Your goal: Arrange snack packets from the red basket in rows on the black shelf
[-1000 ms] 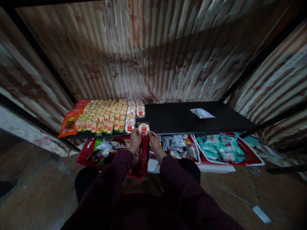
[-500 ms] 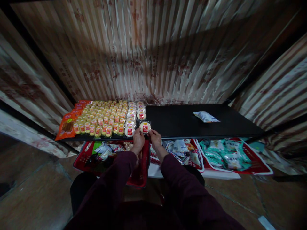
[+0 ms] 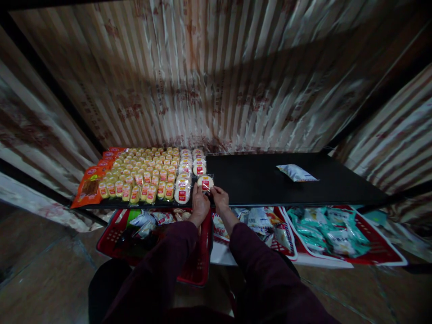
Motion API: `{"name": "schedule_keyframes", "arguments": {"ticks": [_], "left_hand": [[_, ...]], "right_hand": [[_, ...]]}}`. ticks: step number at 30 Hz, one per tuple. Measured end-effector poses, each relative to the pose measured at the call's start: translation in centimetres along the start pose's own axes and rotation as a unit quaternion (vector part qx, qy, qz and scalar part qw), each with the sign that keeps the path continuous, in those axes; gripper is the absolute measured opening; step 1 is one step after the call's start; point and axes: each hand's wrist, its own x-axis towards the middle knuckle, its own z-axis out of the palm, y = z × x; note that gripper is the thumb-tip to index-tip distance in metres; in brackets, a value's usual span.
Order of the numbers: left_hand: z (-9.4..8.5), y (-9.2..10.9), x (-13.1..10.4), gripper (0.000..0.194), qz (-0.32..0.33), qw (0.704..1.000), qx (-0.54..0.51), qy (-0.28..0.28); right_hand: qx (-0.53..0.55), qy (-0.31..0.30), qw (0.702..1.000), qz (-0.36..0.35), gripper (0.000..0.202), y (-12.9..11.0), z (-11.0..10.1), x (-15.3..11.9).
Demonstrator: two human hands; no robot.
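A round, pale snack cake in a clear wrapper with a red label [image 3: 205, 183] is held at the front edge of the black shelf [image 3: 243, 180]. My left hand [image 3: 200, 202] grips its lower left side, and my right hand [image 3: 220, 198] pinches its lower right edge. Just behind it, a row of the same round packs [image 3: 199, 169] overlaps toward the back. Another such row [image 3: 182, 194] runs along its left, close to my left fingers. Farther left stand several rows of small yellow wrapped cakes [image 3: 143, 173].
Orange packets [image 3: 88, 184] lie at the shelf's left end. A white-blue pouch [image 3: 296, 173] rests on the right part. Below, red baskets hold mixed packets [image 3: 145, 223], white-and-blue bags [image 3: 258, 218] and teal bags [image 3: 337, 234]. A striped curtain [image 3: 209, 81] hangs behind.
The view has shifted slightly, so the shelf and baskets sit lower in the picture. Both hands keep their hold on the round cake, which stays at almost the same place on the shelf.
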Motion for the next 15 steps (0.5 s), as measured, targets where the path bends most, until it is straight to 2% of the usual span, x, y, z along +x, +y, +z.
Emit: {"name": "schedule_keyframes", "arguments": {"ticks": [8,15], "left_hand": [[1.1,0.1,1.2,0.058,-0.013,1.0,0.007,0.003],[1.2,-0.5,1.7,0.056,-0.02,1.0,0.008,-0.001]], "right_hand": [[-0.02,-0.01,1.0,-0.001,0.026,0.2,0.6,1.6],[-0.065,-0.021,0.997,-0.024,0.026,0.6,0.9,2.2]]}}
